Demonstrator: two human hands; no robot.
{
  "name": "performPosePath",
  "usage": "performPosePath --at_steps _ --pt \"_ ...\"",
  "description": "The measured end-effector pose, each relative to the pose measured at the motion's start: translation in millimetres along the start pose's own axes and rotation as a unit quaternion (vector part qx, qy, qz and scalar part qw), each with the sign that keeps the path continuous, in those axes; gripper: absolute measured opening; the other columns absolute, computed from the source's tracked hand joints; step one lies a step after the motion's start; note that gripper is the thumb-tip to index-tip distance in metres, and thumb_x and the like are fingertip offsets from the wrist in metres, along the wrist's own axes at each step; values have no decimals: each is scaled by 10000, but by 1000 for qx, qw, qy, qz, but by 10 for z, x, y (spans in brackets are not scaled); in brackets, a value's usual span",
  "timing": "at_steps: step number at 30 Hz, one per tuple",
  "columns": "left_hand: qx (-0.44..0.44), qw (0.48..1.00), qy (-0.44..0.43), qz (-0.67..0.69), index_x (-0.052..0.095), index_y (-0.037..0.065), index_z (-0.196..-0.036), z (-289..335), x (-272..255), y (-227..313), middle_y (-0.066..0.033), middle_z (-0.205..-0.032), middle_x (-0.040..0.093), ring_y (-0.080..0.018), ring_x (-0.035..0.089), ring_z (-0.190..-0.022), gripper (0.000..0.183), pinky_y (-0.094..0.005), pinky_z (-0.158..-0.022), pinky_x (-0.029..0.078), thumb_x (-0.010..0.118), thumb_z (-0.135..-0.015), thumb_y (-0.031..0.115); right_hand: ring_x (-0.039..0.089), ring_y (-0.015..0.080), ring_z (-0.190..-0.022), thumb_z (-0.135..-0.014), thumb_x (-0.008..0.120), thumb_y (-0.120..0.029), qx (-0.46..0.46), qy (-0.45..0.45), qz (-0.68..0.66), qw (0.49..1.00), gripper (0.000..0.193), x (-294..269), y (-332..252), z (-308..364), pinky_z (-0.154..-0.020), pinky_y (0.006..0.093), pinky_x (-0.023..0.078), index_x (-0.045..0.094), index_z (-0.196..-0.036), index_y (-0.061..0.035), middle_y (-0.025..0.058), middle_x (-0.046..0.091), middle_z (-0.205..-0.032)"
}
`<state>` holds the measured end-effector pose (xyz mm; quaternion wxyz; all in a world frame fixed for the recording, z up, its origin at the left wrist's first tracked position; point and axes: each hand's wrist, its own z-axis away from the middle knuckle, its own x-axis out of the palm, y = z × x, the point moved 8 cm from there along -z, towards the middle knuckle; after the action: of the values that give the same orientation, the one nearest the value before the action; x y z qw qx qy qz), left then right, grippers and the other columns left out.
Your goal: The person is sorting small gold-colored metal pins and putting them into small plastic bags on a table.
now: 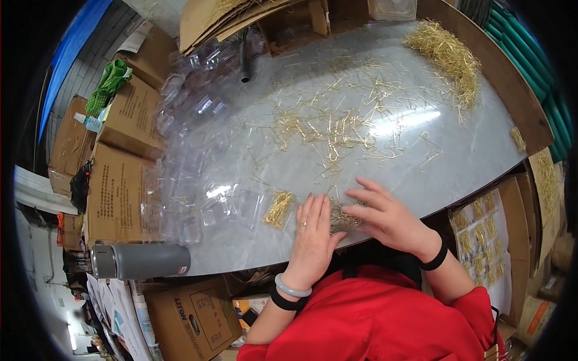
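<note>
wire clump [345, 224], 1 pc.: on tbl. [241, 260], betw. hands, immed. r. of l. hand [314, 225], by fingertips of r. hand [388, 218]; both approx. equally near. l. hand flat, fingers straight; r. hand fingers spread, unclenched. clump part-hidden, axis & pointing can't tell. gold wire bundle [277, 209], 1 pc.: just l. of l. hand, the nearer; long axis near-to-far, far end leaning r.

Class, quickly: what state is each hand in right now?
Left hand: open, fingers straight, beside a bunch of wire hooks.
Right hand: open, fingers spread, by the same bunch; firm grip cannot be told.
</note>
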<state>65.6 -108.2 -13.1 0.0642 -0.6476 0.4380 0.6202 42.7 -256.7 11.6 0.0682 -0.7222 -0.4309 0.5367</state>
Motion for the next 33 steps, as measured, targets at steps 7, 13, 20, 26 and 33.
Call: performPosePath --at_steps 7,13,20,26,33 --pt "25 1000 -19 3 384 -53 -1497 -90 -4 145 -229 -1513 431 -448 361 -1436 809 -562 -1201 266 768 -861 269 593 290 -1097 -729 790 -59 40 38 99 994 479 -179 55 211 -956 429 480 677 -1192 -108 89 659 -1228" --pt "76 997 -2 -5 479 -40 -1437 -196 61 214 -176 -1465 493 -389 410 -1408 685 -550 -1186 308 743 -882 264 614 317 -1102 -813 693 1 59 46 27 997 365 -113 -7 138 -969 409 501 676 -1172 -59 119 657 -1235" --pt "87 995 47 27 544 -29 -1384 -121 -25 193 -171 -1373 584 -355 497 -1350 595 -545 -1173 336 741 -884 225 593 371 -1160 -853 585 -4 26 -120 101 987 379 -388 -16 -191 -981 423 509 621 -1230 4 195 616 -1305" --pt "84 995 58 16 559 -10 -1380 -105 20 185 -152 -1381 604 -329 519 -1353 599 -527 -1172 345 755 -880 256 597 363 -1144 -846 581 -31 104 -204 230 946 461 -116 395 -510 -981 435 501 565 -1305 6 192 587 -1338" --pt "65 995 59 45 487 -48 -1417 -76 -38 144 -208 -1424 520 -402 444 -1375 733 -558 -1190 293 773 -855 326 593 349 -1135 -844 700 -119 -2 -133 178 975 525 -195 56 -408 -973 402 507 552 -1336 -8 170 600 -1326"
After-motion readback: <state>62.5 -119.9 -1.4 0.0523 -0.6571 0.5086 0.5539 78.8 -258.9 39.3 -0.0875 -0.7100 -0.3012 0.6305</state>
